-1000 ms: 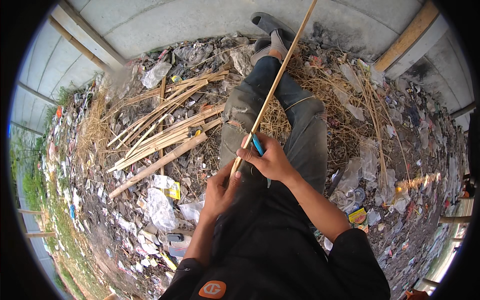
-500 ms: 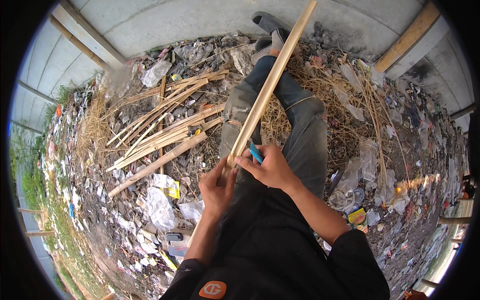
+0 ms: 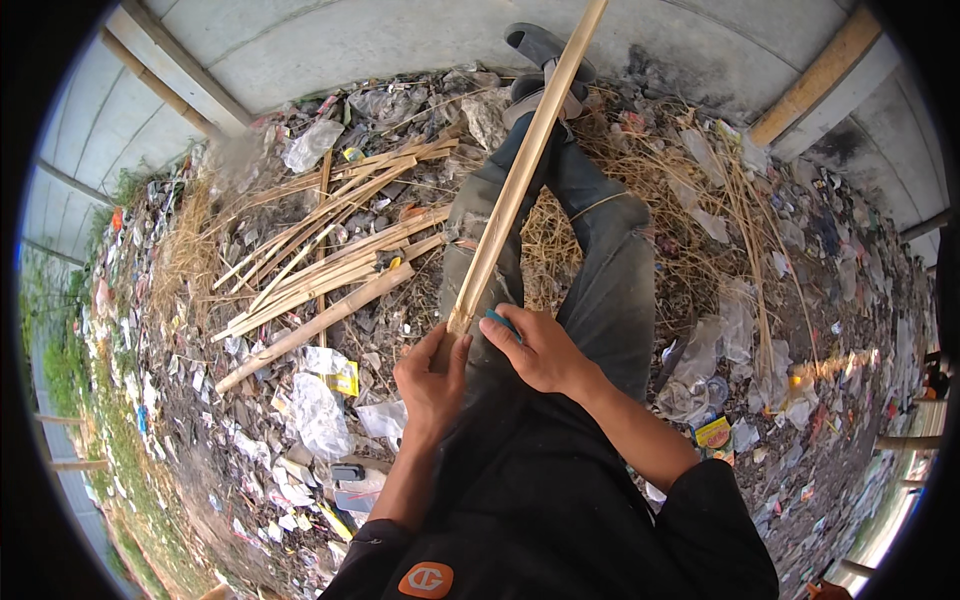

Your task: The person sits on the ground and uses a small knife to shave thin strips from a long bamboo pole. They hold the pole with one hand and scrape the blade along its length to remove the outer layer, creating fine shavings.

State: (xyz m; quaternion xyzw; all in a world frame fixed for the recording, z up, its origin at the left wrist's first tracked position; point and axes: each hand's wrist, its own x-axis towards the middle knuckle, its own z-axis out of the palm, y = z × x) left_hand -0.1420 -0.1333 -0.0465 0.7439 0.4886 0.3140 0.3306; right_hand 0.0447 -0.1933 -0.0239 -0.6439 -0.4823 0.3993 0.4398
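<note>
A long split bamboo strip slants up and away over my legs, pale and channelled along its inner face. My left hand is closed round its near end, thumb on one side and fingers on the other. Just right of that end, my right hand grips what looks like a blue utility knife; only a little blue shows and its blade is hidden. A small gap separates my right thumb from the strip.
Several bamboo strips and a thicker bamboo piece lie left of my legs. Dry straw and scattered plastic litter cover the ground. Beyond my feet stands a grey wall. A small dark box-shaped object lies near my left forearm.
My right hand has shifted slightly down, away from the strip, and turned, so less of the blue knife shows. The strip's far end has swung a little left; my left hand still grips it.
</note>
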